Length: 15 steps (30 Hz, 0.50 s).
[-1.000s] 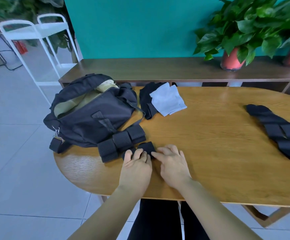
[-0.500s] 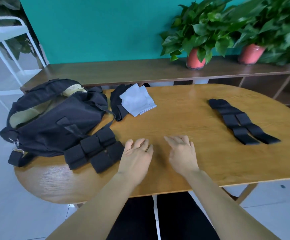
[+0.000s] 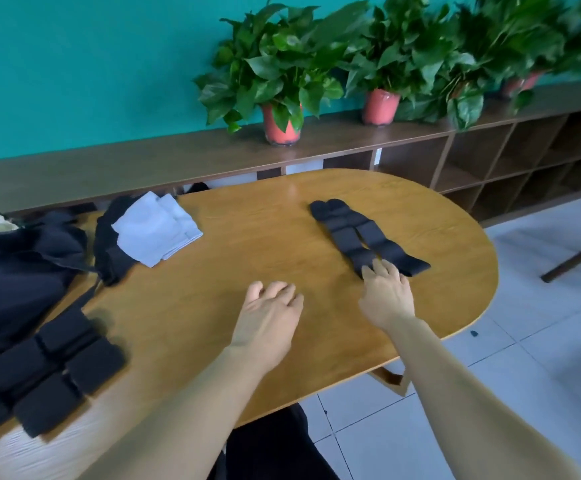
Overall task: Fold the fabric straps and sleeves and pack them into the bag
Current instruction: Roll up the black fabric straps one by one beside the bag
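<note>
The near end of the black straps (image 3: 346,239) is touched by the right hand (image 3: 387,296), fingers extended, nothing gripped. The left hand (image 3: 268,320) is held relaxed over the table (image 3: 247,244), apart from them.

the right hand (image 3: 387,294) reaches across the wooden tabletop (image 3: 257,237), its fingertips touching the near end of two long black straps (image 3: 354,230) that lie side by side. the left hand (image 3: 268,318) is over bare wood, fingers loose. at the left lie the dark bag (image 3: 15,271), folded black straps (image 3: 46,372) and a white cloth (image 3: 154,228).
</note>
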{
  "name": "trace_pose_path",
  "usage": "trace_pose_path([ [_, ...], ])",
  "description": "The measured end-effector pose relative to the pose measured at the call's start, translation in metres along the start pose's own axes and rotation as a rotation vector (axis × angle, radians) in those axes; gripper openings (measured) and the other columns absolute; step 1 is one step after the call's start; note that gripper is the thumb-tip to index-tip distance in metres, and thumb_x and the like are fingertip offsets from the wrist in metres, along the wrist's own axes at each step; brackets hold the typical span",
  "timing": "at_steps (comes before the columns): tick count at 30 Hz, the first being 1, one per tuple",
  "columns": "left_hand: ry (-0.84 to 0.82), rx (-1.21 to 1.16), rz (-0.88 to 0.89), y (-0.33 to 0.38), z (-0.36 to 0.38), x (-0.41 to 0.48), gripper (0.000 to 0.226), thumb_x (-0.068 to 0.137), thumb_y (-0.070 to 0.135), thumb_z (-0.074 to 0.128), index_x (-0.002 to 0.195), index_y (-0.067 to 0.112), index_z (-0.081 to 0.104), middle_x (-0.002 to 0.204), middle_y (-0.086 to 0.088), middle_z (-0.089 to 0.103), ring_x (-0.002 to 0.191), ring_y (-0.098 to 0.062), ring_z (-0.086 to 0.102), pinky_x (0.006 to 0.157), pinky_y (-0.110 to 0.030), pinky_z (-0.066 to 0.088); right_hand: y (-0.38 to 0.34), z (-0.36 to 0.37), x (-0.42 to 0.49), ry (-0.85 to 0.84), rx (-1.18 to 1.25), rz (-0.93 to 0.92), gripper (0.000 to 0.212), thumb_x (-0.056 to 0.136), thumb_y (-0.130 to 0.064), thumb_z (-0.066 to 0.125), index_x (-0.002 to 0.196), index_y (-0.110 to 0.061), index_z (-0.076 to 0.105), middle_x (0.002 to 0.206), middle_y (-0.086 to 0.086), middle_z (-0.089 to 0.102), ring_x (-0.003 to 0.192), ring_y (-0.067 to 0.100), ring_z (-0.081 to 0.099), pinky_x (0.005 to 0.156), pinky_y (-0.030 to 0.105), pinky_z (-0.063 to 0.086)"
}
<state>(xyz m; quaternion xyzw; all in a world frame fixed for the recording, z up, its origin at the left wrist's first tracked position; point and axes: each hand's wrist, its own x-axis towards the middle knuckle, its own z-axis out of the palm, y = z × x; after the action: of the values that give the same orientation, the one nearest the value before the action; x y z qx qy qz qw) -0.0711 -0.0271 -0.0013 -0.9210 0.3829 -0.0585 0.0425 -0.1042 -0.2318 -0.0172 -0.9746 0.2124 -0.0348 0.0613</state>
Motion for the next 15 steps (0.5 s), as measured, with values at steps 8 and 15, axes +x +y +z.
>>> trace_pose_path([
  [8, -0.065, 0.031, -0.067, -0.009, 0.006, 0.002, 0.061, 0.091, 0.004, 0.04, 0.149, 0.02, 0.028, 0.158, 0.002, 0.022, 0.144, -0.014, 0.013, 0.11, -0.039, 0.012, -0.043, 0.02, -0.036, 0.048, 0.041, -0.178, 0.044, 0.09, -0.014, 0.041, 0.133, -0.017, 0.045, 0.144, 0.003, 0.037, 0.126, 0.025, 0.036, 0.098, 0.037, 0.03],
  [15, -0.072, 0.074, -0.139, -0.041, 0.006, -0.029, 0.059, 0.091, 0.006, 0.039, 0.147, 0.022, 0.032, 0.157, 0.004, 0.026, 0.143, -0.012, 0.017, 0.107, -0.037, 0.013, -0.1, 0.033, -0.073, 0.064, 0.088, -0.277, 0.04, 0.083, -0.011, 0.045, 0.121, -0.011, 0.056, 0.133, 0.009, 0.049, 0.117, 0.031, 0.044, 0.089, 0.04, 0.034],
])
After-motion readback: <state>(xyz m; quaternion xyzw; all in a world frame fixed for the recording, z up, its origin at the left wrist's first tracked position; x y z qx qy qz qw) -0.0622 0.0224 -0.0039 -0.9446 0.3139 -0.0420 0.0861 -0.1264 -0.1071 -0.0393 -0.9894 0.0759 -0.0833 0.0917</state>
